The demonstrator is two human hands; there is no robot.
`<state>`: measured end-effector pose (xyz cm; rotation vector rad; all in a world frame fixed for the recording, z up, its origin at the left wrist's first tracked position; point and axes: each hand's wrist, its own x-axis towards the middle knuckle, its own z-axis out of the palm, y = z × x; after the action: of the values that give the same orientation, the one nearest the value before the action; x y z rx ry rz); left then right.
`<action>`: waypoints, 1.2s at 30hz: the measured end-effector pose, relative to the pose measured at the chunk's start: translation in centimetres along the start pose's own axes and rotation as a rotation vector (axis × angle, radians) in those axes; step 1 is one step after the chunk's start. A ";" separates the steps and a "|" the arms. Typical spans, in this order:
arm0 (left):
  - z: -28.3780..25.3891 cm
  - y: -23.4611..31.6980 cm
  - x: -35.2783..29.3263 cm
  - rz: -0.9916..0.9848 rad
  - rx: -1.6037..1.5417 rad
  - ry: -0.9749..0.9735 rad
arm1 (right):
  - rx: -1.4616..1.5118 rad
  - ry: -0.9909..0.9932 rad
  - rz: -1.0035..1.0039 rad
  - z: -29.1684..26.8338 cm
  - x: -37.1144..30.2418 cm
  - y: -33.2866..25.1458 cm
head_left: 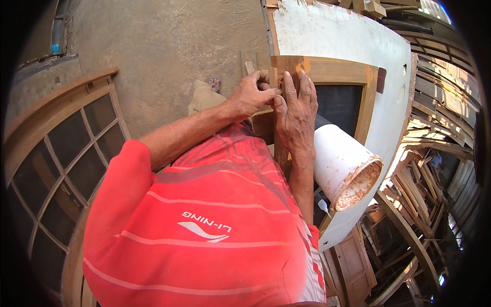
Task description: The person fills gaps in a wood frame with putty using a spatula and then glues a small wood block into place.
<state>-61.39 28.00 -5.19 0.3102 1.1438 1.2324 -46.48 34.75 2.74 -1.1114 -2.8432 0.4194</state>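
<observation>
My left hand [249,95] is closed in a pinch at a small, thin wooden strip [273,77], which stands up at the corner of a wooden frame [337,70]. Beside it, my right hand [297,115] lies on the frame's near side with its fingers stretched out. The right thumb points toward the left fingertips. Orange-brown filler-like smears mark the wood just past my right fingers. Inside the frame is a dark panel [338,105]. What lies directly under my right palm is hidden.
A white bucket [335,153], stained brown inside, lies tilted by my right forearm on a white board [337,30]. At left leans a wooden door with dark panes [69,130]. Scrap timber [409,199] piles up on the right. Concrete floor [169,41] spreads ahead.
</observation>
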 end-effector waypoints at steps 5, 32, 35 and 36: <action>-0.3 -0.5 0.1 0.049 0.019 0.025 | 0.070 0.026 -0.013 0.1 -0.8 -0.1; 0.7 0.2 -1.3 0.032 0.044 0.067 | 0.014 0.696 0.421 -19.9 -13.2 0.4; 0.9 -0.6 -1.0 0.089 0.009 0.096 | -0.052 0.201 0.450 -21.0 -12.2 4.8; 0.8 -0.7 -1.0 0.121 -0.022 0.119 | -0.067 0.126 0.355 -20.6 -11.8 5.7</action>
<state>-60.23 27.14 -4.82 0.2960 1.2265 1.3842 -30.85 35.52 21.50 -1.6010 -2.5699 0.2601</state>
